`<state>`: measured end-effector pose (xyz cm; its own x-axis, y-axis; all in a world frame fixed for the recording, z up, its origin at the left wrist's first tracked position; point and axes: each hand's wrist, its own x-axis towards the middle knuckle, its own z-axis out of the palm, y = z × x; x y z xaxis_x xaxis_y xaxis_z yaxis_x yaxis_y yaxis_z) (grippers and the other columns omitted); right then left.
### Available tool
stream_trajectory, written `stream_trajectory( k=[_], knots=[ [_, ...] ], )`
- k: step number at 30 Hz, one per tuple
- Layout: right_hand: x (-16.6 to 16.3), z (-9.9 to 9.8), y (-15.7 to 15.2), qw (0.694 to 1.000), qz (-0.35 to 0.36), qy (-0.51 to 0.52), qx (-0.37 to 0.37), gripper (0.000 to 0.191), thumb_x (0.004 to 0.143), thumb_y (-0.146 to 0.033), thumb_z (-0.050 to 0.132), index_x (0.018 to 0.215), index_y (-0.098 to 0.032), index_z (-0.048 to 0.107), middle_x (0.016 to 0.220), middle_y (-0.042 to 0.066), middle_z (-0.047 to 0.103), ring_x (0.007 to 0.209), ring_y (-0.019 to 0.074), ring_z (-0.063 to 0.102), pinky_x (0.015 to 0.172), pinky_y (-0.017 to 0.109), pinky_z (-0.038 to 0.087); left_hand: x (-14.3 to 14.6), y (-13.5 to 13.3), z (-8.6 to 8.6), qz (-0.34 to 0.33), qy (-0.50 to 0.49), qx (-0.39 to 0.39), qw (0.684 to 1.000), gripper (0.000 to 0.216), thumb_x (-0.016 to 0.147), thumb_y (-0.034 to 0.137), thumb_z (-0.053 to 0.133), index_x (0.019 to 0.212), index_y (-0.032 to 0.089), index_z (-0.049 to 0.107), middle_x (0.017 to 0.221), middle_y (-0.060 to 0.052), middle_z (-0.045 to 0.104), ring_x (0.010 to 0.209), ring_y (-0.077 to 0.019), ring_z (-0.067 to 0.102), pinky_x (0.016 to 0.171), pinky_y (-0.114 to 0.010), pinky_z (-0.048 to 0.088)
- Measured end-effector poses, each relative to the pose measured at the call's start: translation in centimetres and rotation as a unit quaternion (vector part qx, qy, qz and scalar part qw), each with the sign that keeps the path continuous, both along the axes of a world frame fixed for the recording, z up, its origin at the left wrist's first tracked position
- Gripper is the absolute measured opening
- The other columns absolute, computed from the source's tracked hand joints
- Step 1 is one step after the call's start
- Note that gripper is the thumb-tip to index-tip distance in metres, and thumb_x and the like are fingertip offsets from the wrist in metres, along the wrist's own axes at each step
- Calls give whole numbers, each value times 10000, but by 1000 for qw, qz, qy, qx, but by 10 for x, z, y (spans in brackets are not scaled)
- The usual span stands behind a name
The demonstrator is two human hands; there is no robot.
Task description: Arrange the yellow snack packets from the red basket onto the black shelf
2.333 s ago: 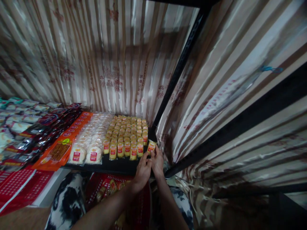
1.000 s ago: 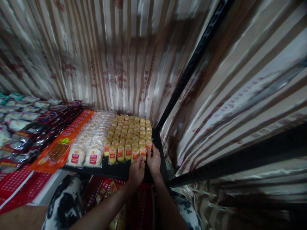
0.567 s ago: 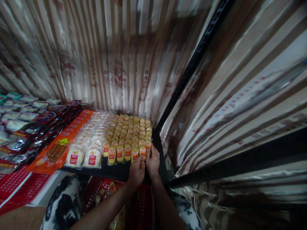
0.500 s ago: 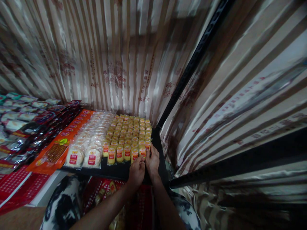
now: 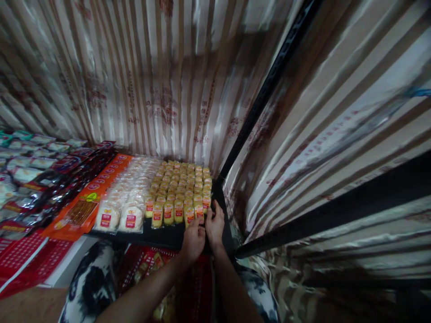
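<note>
Rows of small yellow snack packets (image 5: 178, 211) with red labels stand on a black shelf (image 5: 161, 237). My left hand (image 5: 194, 238) is at the front right of these rows. Its fingers are curled in against the bottom of a front yellow packet (image 5: 198, 207), and part of their grip is hidden behind the knuckles. Just to the right, my right hand (image 5: 214, 225) has its fingers stretched out and a little apart, beside the rightmost packets at the shelf's right end. I see nothing held in it.
Left of the yellow packets lie clear packs of round white pastries (image 5: 130, 217), an orange snack bag (image 5: 79, 211) and dark shiny packs (image 5: 50, 193). Below the shelf is a red basket (image 5: 129, 267) with more packets. Black posts (image 5: 269, 85) and striped sheeting (image 5: 161, 80) enclose the corner.
My right hand has come slightly away from the packets, and its fingers are more apart. My left hand has stayed by the front packet. The view has shifted a little.
</note>
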<state>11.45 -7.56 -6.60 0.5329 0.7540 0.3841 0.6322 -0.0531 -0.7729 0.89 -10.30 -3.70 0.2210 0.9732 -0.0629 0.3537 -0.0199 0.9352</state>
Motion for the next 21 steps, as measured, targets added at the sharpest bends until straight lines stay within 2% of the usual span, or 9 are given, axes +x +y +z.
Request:
stream_trajectory(
  k=[3, 6, 8, 10, 13, 16, 18, 21],
  knots=[
    [-6, 9, -13, 998, 5, 43, 37, 455, 842, -386, 359, 1184, -123, 504, 1167, 149, 556, 1099, 214, 492, 936, 386, 387, -4, -5, -4, -12, 5, 19, 1000, 387, 727, 80, 387, 1062, 124, 576, 1029, -98, 632, 884, -162, 605, 843, -313, 473],
    [-20, 17, -43, 991, 16, 120, 46, 429, 840, -401, 403, 1178, -150, 486, 1110, 126, 591, 986, 183, 561, 815, 317, 459, -17, -21, -10, -25, -1, 41, 999, 351, 735, 95, 375, 1005, 144, 595, 955, -80, 646, 841, -155, 605, 810, -304, 478],
    [-31, 20, -72, 984, 27, 172, 36, 404, 839, -411, 425, 1140, -150, 493, 953, 91, 642, 832, 157, 603, 722, 272, 475, -32, -39, -13, -53, -1, 49, 997, 316, 756, 116, 357, 934, 150, 615, 894, -74, 652, 827, -158, 599, 793, -296, 472],
    [-43, 19, -103, 982, 57, 180, 7, 343, 842, -420, 425, 1023, -155, 548, 755, 40, 643, 692, 138, 597, 649, 241, 466, -49, -61, -15, -86, 13, 48, 995, 305, 767, 135, 348, 875, 161, 632, 867, -72, 656, 830, -168, 591, 792, -300, 458],
    [-55, 13, -139, 980, 129, 126, -88, 311, 851, -418, 399, 795, -187, 599, 654, 17, 626, 615, 133, 579, 588, 223, 437, -75, -91, -22, -137, 48, 38, 989, 309, 742, 129, 370, 877, 177, 644, 874, -68, 658, 841, -179, 583, 806, -300, 437],
    [-57, 2, -152, 957, 178, 52, -221, 314, 860, -371, 368, 750, -200, 608, 689, 25, 653, 647, 148, 600, 617, 237, 429, -96, -104, -40, -189, 76, -5, 979, 316, 724, 116, 390, 887, 181, 652, 923, -70, 661, 897, -187, 580, 837, -285, 417],
    [-57, -8, -150, 927, 210, -1, -310, 277, 851, -301, 369, 813, -196, 622, 771, 42, 679, 727, 162, 622, 686, 254, 431, -108, -102, -58, -201, 109, -76, 971, 312, 721, 107, 409, 891, 188, 658, 962, -67, 665, 955, -192, 574, 864, -278, 399],
    [-61, -23, -141, 862, 290, -67, -411, 274, 818, -188, 383, 929, -186, 633, 967, 68, 681, 912, 171, 617, 796, 254, 413, -124, -95, -85, -179, 170, -187, 951, 245, 723, 133, 472, 863, 175, 668, 933, -83, 677, 944, -219, 585, 843, -297, 399]
  ],
)
